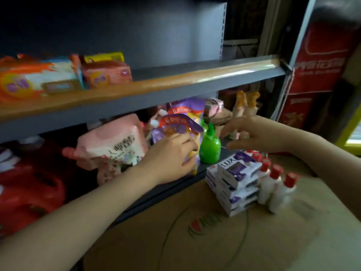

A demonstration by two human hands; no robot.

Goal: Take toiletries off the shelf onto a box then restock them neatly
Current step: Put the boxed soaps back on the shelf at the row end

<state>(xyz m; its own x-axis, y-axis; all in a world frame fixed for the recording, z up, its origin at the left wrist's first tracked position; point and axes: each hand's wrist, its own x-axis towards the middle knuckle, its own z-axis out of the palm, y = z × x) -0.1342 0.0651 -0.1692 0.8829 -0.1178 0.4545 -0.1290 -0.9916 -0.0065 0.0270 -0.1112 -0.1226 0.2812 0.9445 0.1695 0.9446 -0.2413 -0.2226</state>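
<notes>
Toiletries: I count one green bottle on the lower shelf and three red-capped white bottles on the box at four o'clock. My left hand grips a purple pouch; my right hand is spread.

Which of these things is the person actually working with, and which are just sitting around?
In the job: left hand gripping the purple pouch; right hand; green bottle; Lux boxes, red-capped bottles on the cardboard box.

Just about: upper-shelf packs; red cabinet.
</notes>
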